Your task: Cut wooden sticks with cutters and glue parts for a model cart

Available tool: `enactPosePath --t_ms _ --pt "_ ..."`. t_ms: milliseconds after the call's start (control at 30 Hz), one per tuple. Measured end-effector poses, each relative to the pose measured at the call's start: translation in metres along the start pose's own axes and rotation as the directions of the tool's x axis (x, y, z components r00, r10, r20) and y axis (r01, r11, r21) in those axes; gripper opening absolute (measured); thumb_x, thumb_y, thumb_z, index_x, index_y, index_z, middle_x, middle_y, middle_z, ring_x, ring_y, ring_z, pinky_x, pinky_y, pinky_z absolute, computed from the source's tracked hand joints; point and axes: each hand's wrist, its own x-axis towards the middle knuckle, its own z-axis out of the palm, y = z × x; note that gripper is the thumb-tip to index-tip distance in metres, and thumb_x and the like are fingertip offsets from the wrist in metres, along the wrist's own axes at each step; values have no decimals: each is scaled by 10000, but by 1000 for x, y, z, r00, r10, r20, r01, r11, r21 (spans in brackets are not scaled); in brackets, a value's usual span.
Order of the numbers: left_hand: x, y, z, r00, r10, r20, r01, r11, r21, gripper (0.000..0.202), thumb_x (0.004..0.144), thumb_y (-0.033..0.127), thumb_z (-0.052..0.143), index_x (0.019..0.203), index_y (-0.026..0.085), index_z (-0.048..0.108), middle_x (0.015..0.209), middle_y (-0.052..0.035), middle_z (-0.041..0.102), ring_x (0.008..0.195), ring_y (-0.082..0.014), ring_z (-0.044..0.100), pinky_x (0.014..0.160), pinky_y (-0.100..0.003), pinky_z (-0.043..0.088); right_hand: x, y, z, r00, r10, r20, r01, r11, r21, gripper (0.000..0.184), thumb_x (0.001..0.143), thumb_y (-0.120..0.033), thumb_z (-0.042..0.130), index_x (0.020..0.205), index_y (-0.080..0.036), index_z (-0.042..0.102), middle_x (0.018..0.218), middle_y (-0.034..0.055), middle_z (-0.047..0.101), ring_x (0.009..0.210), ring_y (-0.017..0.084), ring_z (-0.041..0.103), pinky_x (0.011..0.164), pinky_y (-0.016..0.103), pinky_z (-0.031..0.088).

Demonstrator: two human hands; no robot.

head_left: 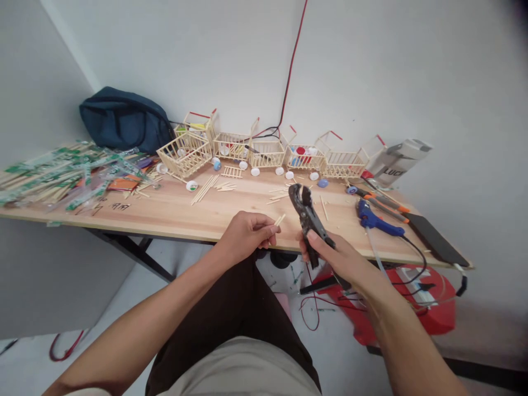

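My left hand pinches a short wooden stick just in front of the table's near edge. My right hand grips the handles of black cutting pliers, whose jaws point up and away, slightly apart, a little to the right of the stick. Stick and jaws do not touch.
On the wooden table a row of small stick-built carts lines the wall, with loose sticks and bottle caps before them. Packets of chopsticks lie left, a blue bag behind. A blue glue gun and phone lie right.
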Motion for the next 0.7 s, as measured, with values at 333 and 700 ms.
enactPosePath --t_ms 333,700 --pt "-8 12 14 977 191 -95 -118 854 507 256 820 184 524 571 155 577 525 28 553 532 -88 482 569 -207 321 -28 16 9 996 36 83 -36 999 -8 521 913 -606 364 947 -175 654 784 64 659 727 192 607 671 305 487" --pt "-15 18 19 983 183 -9 -91 528 844 244 901 180 443 721 161 607 677 -52 636 646 -170 570 606 -271 328 -31 2 17 1000 20 -3 -20 982 -188 455 911 -565 382 836 -198 642 592 9 589 513 159 531 483 261 393"
